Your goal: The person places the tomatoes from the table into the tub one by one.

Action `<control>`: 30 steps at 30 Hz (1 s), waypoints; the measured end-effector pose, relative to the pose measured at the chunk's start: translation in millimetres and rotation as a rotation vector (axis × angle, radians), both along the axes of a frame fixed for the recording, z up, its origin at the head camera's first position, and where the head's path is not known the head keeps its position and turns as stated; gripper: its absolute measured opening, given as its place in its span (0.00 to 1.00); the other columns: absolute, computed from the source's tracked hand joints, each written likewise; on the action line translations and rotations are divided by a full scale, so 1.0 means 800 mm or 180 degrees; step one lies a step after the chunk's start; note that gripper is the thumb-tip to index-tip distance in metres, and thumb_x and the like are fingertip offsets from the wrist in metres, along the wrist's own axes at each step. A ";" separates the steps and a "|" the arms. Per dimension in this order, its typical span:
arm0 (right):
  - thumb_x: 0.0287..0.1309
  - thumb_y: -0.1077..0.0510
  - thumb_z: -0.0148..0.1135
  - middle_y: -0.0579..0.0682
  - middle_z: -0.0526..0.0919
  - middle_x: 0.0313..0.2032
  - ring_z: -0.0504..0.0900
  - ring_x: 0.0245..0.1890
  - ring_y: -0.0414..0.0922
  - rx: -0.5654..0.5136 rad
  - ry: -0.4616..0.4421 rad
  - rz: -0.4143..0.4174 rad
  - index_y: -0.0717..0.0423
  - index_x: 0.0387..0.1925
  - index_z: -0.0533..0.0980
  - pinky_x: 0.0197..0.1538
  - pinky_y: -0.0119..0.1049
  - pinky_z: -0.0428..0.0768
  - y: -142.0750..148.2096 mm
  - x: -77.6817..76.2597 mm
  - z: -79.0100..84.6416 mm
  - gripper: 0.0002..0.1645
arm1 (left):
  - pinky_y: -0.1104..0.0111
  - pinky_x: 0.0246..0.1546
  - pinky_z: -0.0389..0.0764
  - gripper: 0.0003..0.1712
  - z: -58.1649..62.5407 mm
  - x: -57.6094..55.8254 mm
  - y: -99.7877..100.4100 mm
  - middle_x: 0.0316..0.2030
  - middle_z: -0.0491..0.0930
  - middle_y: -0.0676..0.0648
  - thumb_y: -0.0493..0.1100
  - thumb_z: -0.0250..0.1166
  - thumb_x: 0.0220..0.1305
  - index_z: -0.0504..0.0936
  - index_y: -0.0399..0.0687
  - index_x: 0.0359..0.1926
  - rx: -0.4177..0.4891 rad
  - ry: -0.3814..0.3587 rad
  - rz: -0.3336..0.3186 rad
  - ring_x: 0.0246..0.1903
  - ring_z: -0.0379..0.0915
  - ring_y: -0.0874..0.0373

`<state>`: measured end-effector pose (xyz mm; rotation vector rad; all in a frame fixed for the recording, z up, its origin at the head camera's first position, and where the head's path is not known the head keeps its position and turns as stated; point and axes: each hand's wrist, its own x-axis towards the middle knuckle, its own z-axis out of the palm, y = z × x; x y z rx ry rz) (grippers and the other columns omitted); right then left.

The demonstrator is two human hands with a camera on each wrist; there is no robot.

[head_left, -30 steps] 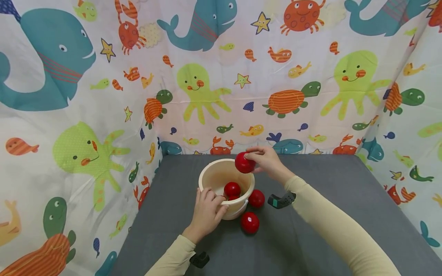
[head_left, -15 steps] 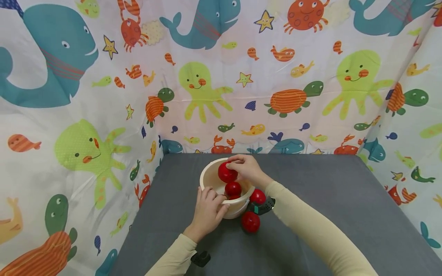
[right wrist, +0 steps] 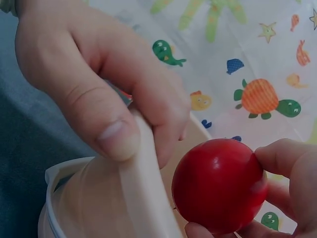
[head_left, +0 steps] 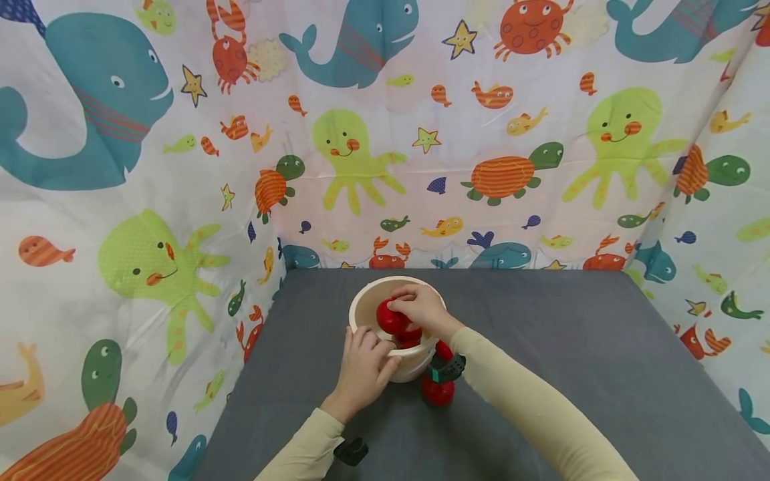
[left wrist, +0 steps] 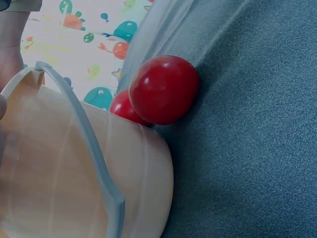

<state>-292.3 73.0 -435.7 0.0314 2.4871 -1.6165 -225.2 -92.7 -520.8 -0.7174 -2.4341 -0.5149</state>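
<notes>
A cream plastic bucket (head_left: 409, 369) stands on the grey cloth-covered table. My left hand (head_left: 361, 367) grips its near-left rim, thumb outside and fingers inside, as the right wrist view shows. In my right hand (head_left: 424, 310) a shiny red ball (right wrist: 220, 186) is held by thumb and fingertips, inside the bucket's mouth. Below that hand, more red balls (head_left: 409, 339) lie in the bucket, partly covered by the held one. Two red balls rest outside on the table: a nearer one (left wrist: 166, 89) and a farther one (left wrist: 123, 106), close against the bucket's right side.
The bucket's pale handle (left wrist: 89, 129) hangs down along its outer wall. Behind and beside the grey table (head_left: 541, 321) hangs a white curtain (head_left: 439, 113) printed with sea animals. Black straps (head_left: 351, 451) are worn on both wrists.
My right hand has carried the red ball leftward from the bucket's right rim and lowered it into the mouth. My left hand has stayed on the rim.
</notes>
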 end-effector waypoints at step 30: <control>0.52 0.52 0.70 0.55 0.84 0.45 0.81 0.43 0.51 0.0324 -0.0004 0.0130 0.50 0.46 0.81 0.31 0.44 0.86 -0.001 -0.004 -0.019 0.18 | 0.28 0.59 0.57 0.12 0.002 0.002 0.002 0.37 0.79 0.49 0.55 0.60 0.64 0.83 0.56 0.39 0.0009 0.0024 -0.0006 0.56 0.69 0.43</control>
